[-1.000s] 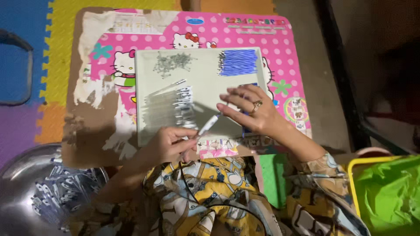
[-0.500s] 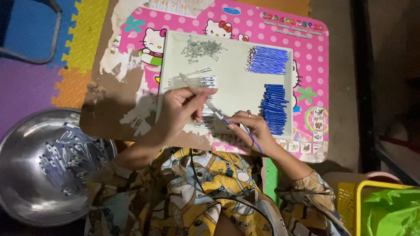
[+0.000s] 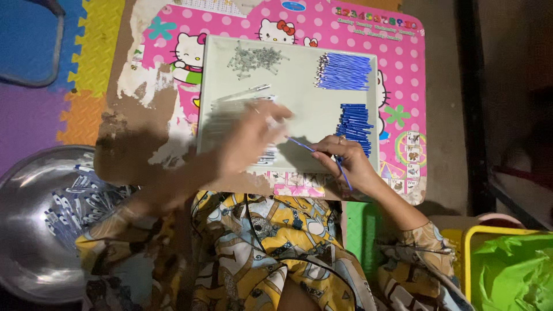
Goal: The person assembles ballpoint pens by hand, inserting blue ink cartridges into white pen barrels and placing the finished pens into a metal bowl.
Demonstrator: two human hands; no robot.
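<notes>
A pale rectangular tray (image 3: 299, 103) lies on a pink cartoon-printed low table (image 3: 403, 86). My right hand (image 3: 348, 164) rests at the tray's near right edge, pinching a thin blue pen refill (image 3: 300, 144) that points left across the tray. My left hand (image 3: 247, 144) is motion-blurred over a row of clear pen barrels (image 3: 230, 103) at the tray's left; what it holds is unclear. A heap of small grey parts (image 3: 256, 57) sits at the tray's far side. Two stacks of blue refills lie at the far right (image 3: 344, 72) and the right middle (image 3: 354, 124).
A large metal bowl (image 3: 23, 173) holding several pens sits on the floor at my left. A yellow bin (image 3: 466, 253) lined with a green bag (image 3: 512, 270) is at my lower right. Coloured foam mats (image 3: 86, 63) cover the floor left of the table.
My right hand drew back from the tray's middle to its near edge and now pinches a blue refill. My left hand swept across the clear barrels and is blurred by motion.
</notes>
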